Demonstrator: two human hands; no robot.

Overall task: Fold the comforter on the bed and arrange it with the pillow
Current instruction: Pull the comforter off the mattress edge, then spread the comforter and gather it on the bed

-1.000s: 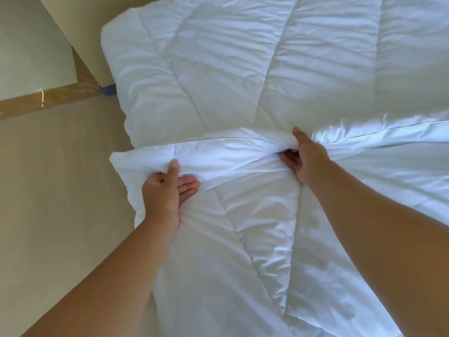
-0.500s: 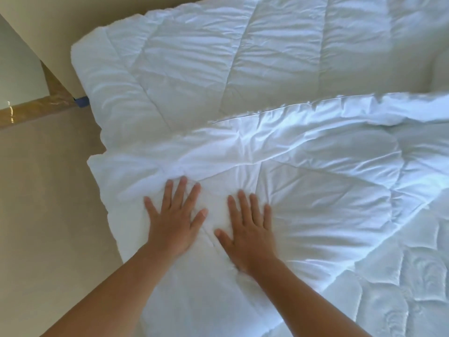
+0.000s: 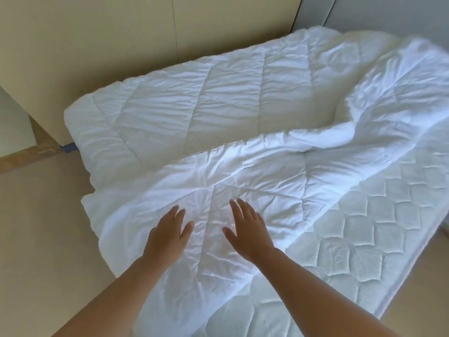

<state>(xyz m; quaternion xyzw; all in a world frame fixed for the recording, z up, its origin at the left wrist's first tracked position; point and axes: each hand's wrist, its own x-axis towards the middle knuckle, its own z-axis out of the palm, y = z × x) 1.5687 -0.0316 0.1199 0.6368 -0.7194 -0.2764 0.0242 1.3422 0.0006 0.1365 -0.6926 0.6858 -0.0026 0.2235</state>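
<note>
The left hand (image 3: 167, 235), which had gripped the folded edge of the comforter (image 3: 218, 113) a second earlier, lay released and flat on its top layer, the right hand (image 3: 247, 232) likewise; rightward the fold had slumped unevenly, baring the bed (image 3: 364, 227), so it likely needed straightening

Two bare forearms are shown, uncovered down to the picture's lower edge; the left hand (image 3: 167, 235) and right hand (image 3: 250, 233) are likewise bare.
</note>
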